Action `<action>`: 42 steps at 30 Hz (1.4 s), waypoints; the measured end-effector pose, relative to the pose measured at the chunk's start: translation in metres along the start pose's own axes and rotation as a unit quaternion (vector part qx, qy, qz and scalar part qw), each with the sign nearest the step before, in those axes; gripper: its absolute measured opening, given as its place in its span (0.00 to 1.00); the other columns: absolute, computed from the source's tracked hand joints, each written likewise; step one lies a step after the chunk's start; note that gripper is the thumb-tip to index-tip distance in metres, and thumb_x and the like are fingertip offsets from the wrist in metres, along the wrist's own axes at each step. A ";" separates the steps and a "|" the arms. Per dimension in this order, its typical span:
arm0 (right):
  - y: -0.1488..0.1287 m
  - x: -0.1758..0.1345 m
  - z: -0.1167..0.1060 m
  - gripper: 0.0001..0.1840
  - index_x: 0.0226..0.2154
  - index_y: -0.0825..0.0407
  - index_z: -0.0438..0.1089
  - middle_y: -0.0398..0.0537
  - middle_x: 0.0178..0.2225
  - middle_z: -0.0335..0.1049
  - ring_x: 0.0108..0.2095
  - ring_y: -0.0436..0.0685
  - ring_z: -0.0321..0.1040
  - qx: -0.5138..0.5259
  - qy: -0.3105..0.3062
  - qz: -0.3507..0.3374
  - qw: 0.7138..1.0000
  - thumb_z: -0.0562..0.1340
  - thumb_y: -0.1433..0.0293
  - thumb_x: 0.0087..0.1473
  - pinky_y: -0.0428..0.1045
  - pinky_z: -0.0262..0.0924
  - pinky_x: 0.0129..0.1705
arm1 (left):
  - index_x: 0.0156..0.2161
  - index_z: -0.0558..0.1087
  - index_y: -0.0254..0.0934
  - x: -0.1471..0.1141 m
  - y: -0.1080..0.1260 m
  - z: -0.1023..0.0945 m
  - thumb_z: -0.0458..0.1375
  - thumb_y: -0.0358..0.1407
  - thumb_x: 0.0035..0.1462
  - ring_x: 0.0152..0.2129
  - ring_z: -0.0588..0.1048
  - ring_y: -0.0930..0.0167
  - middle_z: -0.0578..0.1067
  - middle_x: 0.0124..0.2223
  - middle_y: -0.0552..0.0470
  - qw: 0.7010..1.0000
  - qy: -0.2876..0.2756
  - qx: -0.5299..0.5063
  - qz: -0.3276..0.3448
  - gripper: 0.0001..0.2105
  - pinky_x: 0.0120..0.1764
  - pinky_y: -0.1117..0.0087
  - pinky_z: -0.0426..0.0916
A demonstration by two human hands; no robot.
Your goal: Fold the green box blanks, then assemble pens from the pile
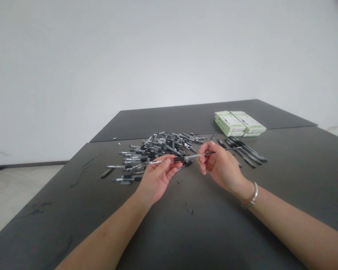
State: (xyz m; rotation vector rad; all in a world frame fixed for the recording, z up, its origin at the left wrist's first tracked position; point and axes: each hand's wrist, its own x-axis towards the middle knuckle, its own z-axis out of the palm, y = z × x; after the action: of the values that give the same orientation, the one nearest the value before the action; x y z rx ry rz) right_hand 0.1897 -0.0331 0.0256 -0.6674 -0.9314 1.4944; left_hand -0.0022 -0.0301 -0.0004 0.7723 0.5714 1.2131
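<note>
My left hand [159, 176] pinches a clear pen barrel with a black grip [178, 159], held nearly level above the table. A thin pen refill [197, 155] lines up with the barrel's right end and seems to reach into it; how far I cannot tell. The fingers of my right hand [221, 165] are closed on that refill, and its far end sticks out to the right past the hand. Just behind my left hand lies a large loose heap of pen parts [163, 146], mostly clear barrels with black grips.
To the right, several black pens [249, 152] lie side by side. Behind them stand stacked green and white boxes [238, 122]. A few small bits [115, 138] lie left of the heap. The dark table [186, 225] has a seam across it; a pale wall [169, 56] rises behind.
</note>
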 end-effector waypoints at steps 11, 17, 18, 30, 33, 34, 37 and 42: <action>0.002 -0.002 0.000 0.17 0.30 0.54 0.68 0.43 0.21 0.65 0.20 0.50 0.64 0.008 -0.049 0.041 0.998 0.50 0.63 0.62 0.44 0.58 0.19 | 0.37 0.79 0.34 -0.002 0.000 0.001 0.64 0.30 0.51 0.33 0.80 0.72 0.82 0.35 0.50 1.000 -0.018 -0.002 0.001 0.06 0.37 0.81 0.73; 0.001 -0.001 -0.003 0.16 0.31 0.54 0.68 0.43 0.21 0.65 0.19 0.50 0.64 0.019 -0.059 0.068 0.996 0.49 0.64 0.61 0.44 0.59 0.20 | 0.37 0.79 0.35 -0.002 0.000 0.002 0.65 0.30 0.51 0.33 0.80 0.72 0.81 0.36 0.50 1.000 -0.020 0.006 -0.002 0.06 0.37 0.81 0.73; 0.001 0.000 -0.003 0.16 0.31 0.54 0.68 0.43 0.21 0.65 0.19 0.50 0.65 0.019 -0.061 0.069 0.996 0.50 0.65 0.60 0.44 0.59 0.20 | 0.37 0.79 0.35 -0.002 0.001 0.002 0.65 0.30 0.51 0.34 0.80 0.73 0.81 0.36 0.50 1.000 -0.022 0.009 0.000 0.06 0.37 0.81 0.73; 0.003 -0.001 -0.004 0.15 0.33 0.54 0.69 0.42 0.20 0.66 0.18 0.50 0.65 0.021 -0.073 0.074 0.994 0.51 0.64 0.60 0.44 0.60 0.20 | 0.37 0.80 0.37 -0.007 -0.002 0.003 0.66 0.31 0.49 0.34 0.79 0.72 0.81 0.37 0.51 0.999 -0.039 0.029 0.001 0.07 0.37 0.77 0.73; 0.004 -0.002 -0.004 0.18 0.35 0.54 0.70 0.43 0.21 0.67 0.19 0.49 0.65 0.007 -0.074 0.061 0.995 0.51 0.60 0.61 0.44 0.59 0.20 | 0.36 0.80 0.37 -0.006 -0.001 0.002 0.66 0.30 0.49 0.34 0.79 0.72 0.81 0.37 0.52 0.999 -0.034 0.029 0.010 0.07 0.38 0.78 0.73; 0.005 -0.002 -0.004 0.19 0.37 0.54 0.70 0.44 0.23 0.69 0.20 0.49 0.66 -0.008 -0.083 0.059 0.995 0.51 0.58 0.62 0.44 0.60 0.20 | 0.36 0.80 0.37 -0.006 -0.002 0.002 0.66 0.30 0.49 0.34 0.79 0.72 0.81 0.37 0.51 0.999 -0.035 0.034 0.009 0.07 0.38 0.77 0.73; 0.011 -0.004 -0.004 0.18 0.40 0.54 0.70 0.46 0.28 0.71 0.24 0.50 0.69 -0.070 -0.126 0.045 0.989 0.57 0.57 0.59 0.44 0.63 0.22 | 0.38 0.79 0.37 -0.007 -0.004 0.003 0.65 0.30 0.50 0.35 0.78 0.71 0.80 0.37 0.50 0.996 -0.050 0.066 0.013 0.08 0.38 0.75 0.73; 0.016 -0.003 -0.005 0.11 0.35 0.55 0.71 0.44 0.25 0.71 0.23 0.48 0.68 -0.140 -0.116 0.015 0.983 0.65 0.63 0.53 0.44 0.64 0.23 | 0.41 0.79 0.38 -0.010 -0.003 0.005 0.65 0.33 0.50 0.30 0.75 0.71 0.78 0.36 0.48 0.990 -0.091 0.107 0.010 0.11 0.35 0.68 0.72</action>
State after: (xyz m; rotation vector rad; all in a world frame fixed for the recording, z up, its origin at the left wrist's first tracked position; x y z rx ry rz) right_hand 0.1860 -0.0349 0.0095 -0.7205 -1.3330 1.5032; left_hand 0.0004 -0.0409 -0.0001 1.0612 0.5480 1.0969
